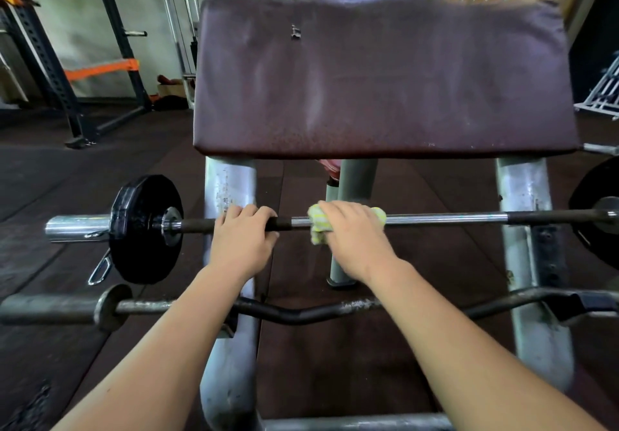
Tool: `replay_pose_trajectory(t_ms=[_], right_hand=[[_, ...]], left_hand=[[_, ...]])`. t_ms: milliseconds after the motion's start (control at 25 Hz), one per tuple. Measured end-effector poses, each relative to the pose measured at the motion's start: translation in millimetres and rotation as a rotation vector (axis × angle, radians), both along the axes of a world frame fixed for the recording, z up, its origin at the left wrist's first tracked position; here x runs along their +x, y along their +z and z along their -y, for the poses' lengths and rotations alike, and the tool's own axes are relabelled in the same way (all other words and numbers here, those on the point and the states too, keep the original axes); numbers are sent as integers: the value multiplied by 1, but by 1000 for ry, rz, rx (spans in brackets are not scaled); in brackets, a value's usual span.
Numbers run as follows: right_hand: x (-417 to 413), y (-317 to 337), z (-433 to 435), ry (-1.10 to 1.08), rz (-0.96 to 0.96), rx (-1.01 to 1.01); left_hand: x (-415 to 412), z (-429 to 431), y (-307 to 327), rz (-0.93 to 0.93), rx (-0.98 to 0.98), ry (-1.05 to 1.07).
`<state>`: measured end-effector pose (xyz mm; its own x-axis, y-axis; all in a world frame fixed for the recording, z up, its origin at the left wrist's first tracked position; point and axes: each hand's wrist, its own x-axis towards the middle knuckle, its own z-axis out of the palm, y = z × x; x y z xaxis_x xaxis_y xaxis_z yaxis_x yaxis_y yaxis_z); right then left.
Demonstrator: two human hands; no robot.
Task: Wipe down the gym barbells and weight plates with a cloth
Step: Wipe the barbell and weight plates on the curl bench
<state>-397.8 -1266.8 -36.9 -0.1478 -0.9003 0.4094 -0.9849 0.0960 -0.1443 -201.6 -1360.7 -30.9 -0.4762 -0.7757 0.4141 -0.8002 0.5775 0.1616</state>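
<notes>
Right now I see the barbell [435, 219] lying level across the bench's cradle, in front of the pad and above the floor mats. A yellow-green cloth [315, 228] is bunched around its chrome shaft near the middle. The right hand [351, 233] is on top of it, with its fingers curled over the cloth and the bar, and a fold of fabric hangs below the knuckles. Just beside it, the left hand [243, 239] grips the bare bar overhand where a dark sleeve covers the shaft. The two hands are close together but do not touch.

A black weight plate [140, 229] sits on the barbell's left end, with the shiny sleeve sticking out past it. A second plate [596, 216] on the right end is cut off by the edge of my view. A spring clip [100, 270] shows under the left plate, but I cannot tell whether it rests on the floor.

Nearer to me, under both forearms, a rusty curl bar [301, 315] rests across the grey frame posts [231, 182]. The worn maroon pad [382, 75] slopes up behind the barbell. A black rack [50, 62] with an orange strap stands far left on the dark floor [83, 169].
</notes>
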Motion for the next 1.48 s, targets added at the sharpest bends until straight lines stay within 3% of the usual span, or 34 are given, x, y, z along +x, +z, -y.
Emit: replay_pose_trajectory(t_ms=[120,240,440,520,840,960,1200,1360,1480], right_hand=[[39,-6,19,70,-36,-24],[18,-8,6,78,-52,-38],[-106,-9,-74,-248,-89,-11],[-116,-7,-79,-332,-73,36],[39,-7,20,11,-35,-42],[-8,-10,-10,0,-65,-93],[-191,-15,-119,-367,-33,-36],[-183,-11,-112,-421,41,-31],[-142,-9,-86,-287,31,-51]], left_hand=[[1,1,-6,-25,-12,-10],[3,2,-6,-52,14,-12],[0,1,-9,-99,15,-19],[0,1,-10,-105,7,-19],[1,1,-14,-110,-44,-30],[4,5,-18,-94,-76,-16],[-2,1,-17,-66,-117,-5],[-33,-12,-8,-57,-91,-164],[-84,-34,0,-26,-68,-267]])
